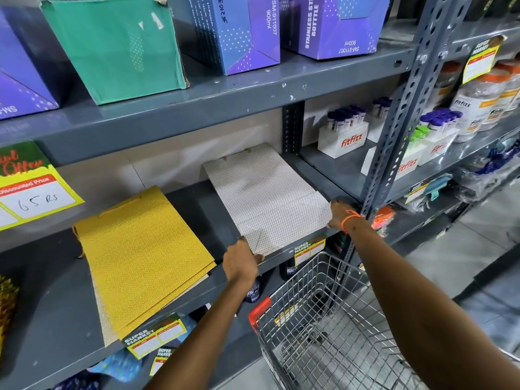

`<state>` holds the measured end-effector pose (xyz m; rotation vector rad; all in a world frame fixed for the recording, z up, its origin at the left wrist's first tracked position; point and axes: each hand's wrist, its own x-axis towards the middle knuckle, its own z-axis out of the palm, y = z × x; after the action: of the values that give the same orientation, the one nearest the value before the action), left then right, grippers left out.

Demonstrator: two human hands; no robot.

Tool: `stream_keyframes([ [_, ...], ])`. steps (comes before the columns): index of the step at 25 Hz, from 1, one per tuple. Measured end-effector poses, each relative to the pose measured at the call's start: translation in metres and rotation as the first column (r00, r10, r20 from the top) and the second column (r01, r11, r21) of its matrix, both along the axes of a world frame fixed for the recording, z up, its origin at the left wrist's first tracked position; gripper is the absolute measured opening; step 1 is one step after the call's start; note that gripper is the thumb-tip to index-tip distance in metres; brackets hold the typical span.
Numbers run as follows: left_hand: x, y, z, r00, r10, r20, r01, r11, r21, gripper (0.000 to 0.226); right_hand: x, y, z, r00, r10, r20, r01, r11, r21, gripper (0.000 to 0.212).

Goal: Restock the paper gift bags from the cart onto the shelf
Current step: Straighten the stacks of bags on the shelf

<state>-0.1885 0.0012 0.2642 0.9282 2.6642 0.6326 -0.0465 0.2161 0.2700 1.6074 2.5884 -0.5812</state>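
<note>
- Grey steel shelf [64, 302] in a shop aisle, price tags clipped along its front lip.
- Left hand [241, 261] pinches the near left corner of the white dotted gift bags [267, 198] — thumb on top, fingers tucked under the edge.
- Right hand [339, 213] is pressed against the near right corner, fingers hidden behind the paper; whether they curl around it or only push, I cannot tell.
- Bags lie flat on the shelf, handles toward the back wall, near edge at the lip. Both corners held, likely to square the stack and slide it in straight.
- Yellow patterned bags [143, 254] lie flat just to the left, apart from the white ones — stacked by colour, it seems.
- Wire cart [318, 311] stands below the right arm; its visible basket looks empty, so restocking is probably near done.
</note>
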Motion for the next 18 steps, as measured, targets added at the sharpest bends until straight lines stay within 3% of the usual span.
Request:
stream_keyframes([
  [7, -0.013, 0.004, 0.009, 0.975, -0.01, 0.22, 0.004, 1.0, 0.028, 0.044, 0.003, 0.003, 0.005, 1.0, -0.006, -0.021, 0.005, 1.0, -0.03, 0.043],
  [12, -0.009, 0.005, 0.012, 0.966, 0.007, 0.259, -0.005, 1.0, -0.007, 0.048, 0.002, 0.002, 0.011, 1.0, -0.018, -0.009, 0.017, 0.997, -0.078, 0.053],
  [15, -0.01, 0.006, 0.014, 0.964, -0.005, 0.265, 0.007, 1.0, -0.009, 0.034, 0.002, 0.004, 0.013, 1.0, -0.027, 0.002, 0.027, 0.995, -0.092, 0.058],
  [18, -0.011, 0.006, 0.013, 0.977, -0.005, 0.213, 0.009, 1.0, -0.019, 0.044, 0.003, 0.006, 0.014, 1.0, -0.008, 0.018, 0.01, 0.994, -0.107, 0.061],
])
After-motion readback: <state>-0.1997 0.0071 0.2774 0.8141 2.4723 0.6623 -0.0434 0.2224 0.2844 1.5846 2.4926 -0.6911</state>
